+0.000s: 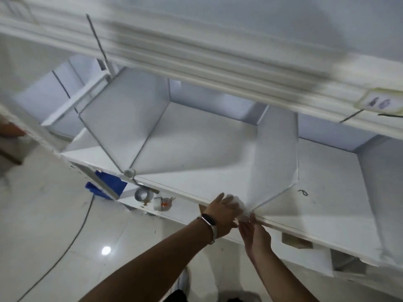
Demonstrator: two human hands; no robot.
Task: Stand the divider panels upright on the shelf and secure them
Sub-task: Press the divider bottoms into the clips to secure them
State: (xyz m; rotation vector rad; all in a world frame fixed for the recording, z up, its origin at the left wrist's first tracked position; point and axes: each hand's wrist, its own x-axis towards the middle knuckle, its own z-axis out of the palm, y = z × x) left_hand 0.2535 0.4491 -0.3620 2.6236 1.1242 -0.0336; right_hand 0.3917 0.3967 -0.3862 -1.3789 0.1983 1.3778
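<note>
Panels stood upright on the shelf (196,136); the right panel (277,153) met both hands at its front foot, toward five o'clock. Left hand (224,212) lay spread flat and right hand (255,234) pinched something pale there, best pressed firmly while the panel was kept square.

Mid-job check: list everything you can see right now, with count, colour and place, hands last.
Divider panels: two, clear, upright on the shelf, left and right.
Shelf: one, white, centre.
Clip: one, pale, foot of left panel at shelf edge.
Tape rolls: two, grey and white, lower shelf.
Blue item: one, under shelf edge, left; too blurred to identify.
Label: one, white, upper rail, right.
Cable: one, dark, on floor.
Left hand: wristband, at right panel's front corner.
Right hand: below the same corner.
</note>
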